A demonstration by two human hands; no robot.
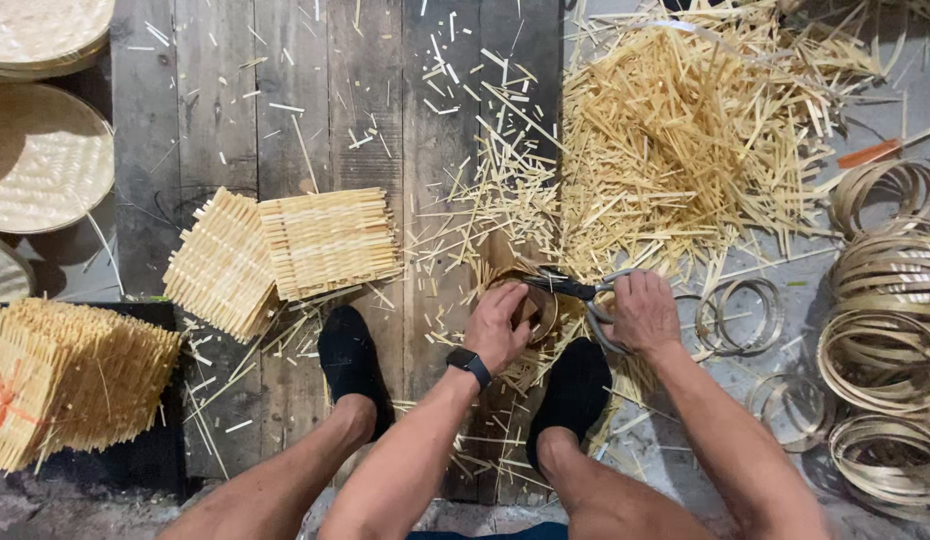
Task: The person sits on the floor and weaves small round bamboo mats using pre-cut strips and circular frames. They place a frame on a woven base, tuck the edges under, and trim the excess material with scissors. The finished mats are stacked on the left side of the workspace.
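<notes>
Holding a small woven basket [530, 305] on the floor between the feet, the left hand [497, 325] clamps its rim; the right hand [640, 312], closed on scissors [570, 288], points blades leftward across it.

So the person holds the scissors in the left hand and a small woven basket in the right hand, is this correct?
Not quite: the hands are swapped. In the head view the right hand holds the scissors, and the left hand holds the small woven basket. The rest is correct.
</notes>
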